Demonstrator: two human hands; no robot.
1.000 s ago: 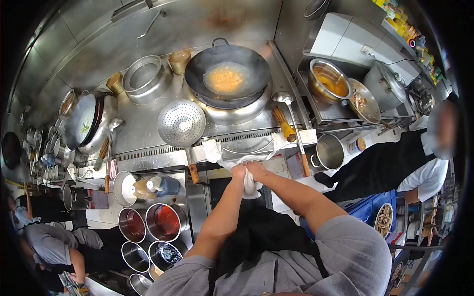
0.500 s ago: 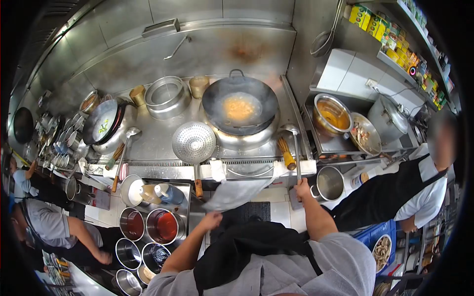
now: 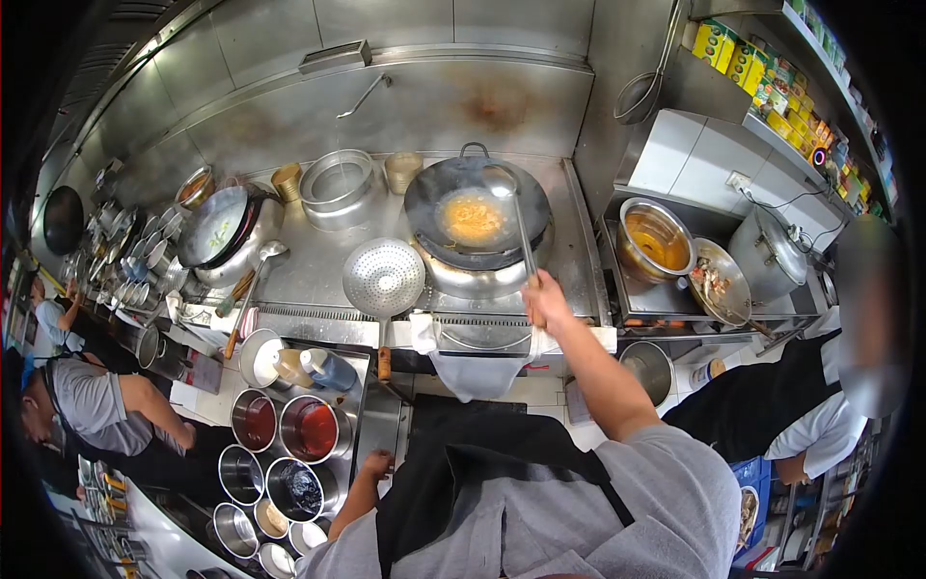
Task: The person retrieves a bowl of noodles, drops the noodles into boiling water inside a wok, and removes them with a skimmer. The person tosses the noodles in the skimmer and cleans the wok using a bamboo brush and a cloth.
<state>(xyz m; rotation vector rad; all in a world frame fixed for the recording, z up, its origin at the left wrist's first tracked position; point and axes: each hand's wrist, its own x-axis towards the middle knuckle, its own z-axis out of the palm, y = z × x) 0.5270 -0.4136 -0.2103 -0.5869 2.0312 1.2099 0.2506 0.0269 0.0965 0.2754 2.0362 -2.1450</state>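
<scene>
My right hand [image 3: 547, 301] is closed round the handle of a long ladle [image 3: 526, 241], whose bowl is over the upper part of a black wok [image 3: 424, 198]. Orange-yellow food [image 3: 472, 218] lies in liquid at the wok's bottom. Low beside the metal side counter is my left hand [image 3: 378, 464], near the pots; its fingers are too small to read. A white cloth [image 3: 473, 374] hangs from the stove's front rail. To the left of the wok rests a perforated strainer [image 3: 384, 279] with a wooden handle.
Sauce pots [image 3: 313, 429] and squeeze bottles [image 3: 326, 369] stand at the lower left. A second wok [image 3: 217, 230] is further left. Steel bowls [image 3: 656, 238] and a lidded pot [image 3: 769, 249] stand on the right. One person [image 3: 772, 386] is at the right, others at the left.
My right hand has lifted the ladle from the stove's right side to over the wok. My left hand has let go of the cloth and moved down and left. The cloth now hangs from the rail.
</scene>
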